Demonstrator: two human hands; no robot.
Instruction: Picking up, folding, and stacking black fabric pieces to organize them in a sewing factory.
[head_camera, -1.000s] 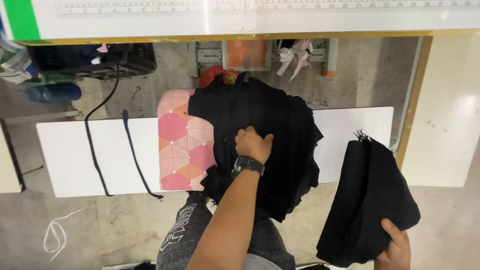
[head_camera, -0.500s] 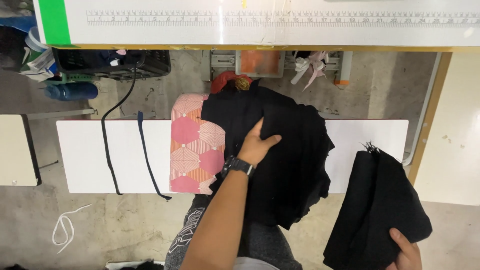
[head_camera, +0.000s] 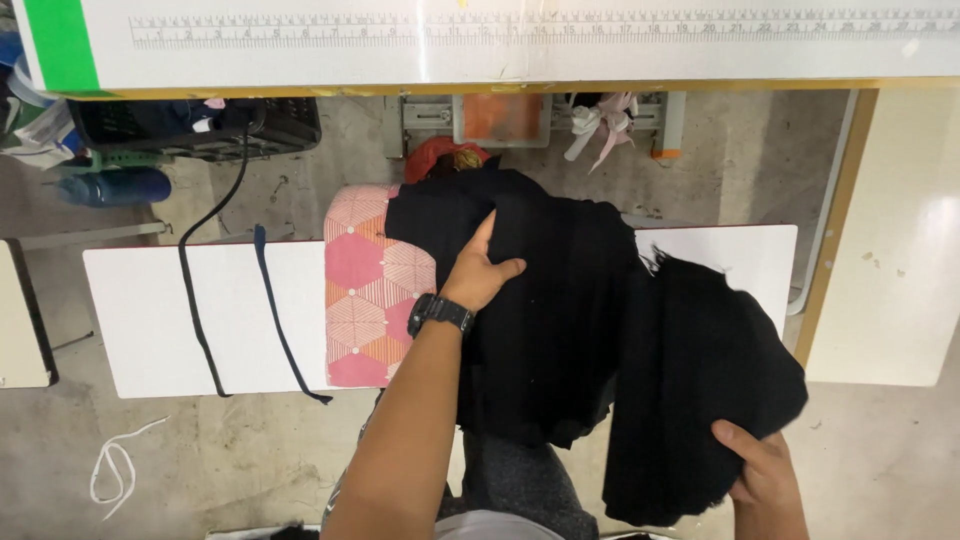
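Right hand (head_camera: 762, 470), at five o'clock and nearest the camera, is clamped on the lower edge of a loose black fabric piece (head_camera: 690, 370), which hangs from that grip and overlaps the surface edge. Left hand (head_camera: 482, 270), wearing a dark wristwatch (head_camera: 440, 312), lies flat with fingers spread on a stack of black fabric (head_camera: 540, 300) at centre, pressing it and closed on nothing. Judgement: the cloth is light, limp and prone to folding on itself (edges look frayed); it is best taken at an edge or corner, with a second hand steadying the stack.

The stack rests on a pink patterned cushion (head_camera: 365, 290) atop a narrow white surface (head_camera: 170, 310). At nine o'clock, two dark straps (head_camera: 275, 310) drape across that surface. Beyond, a concrete floor (head_camera: 330, 150); at eleven o'clock a black crate (head_camera: 190, 125); at twelve o'clock a white table with a ruler strip (head_camera: 500, 30).
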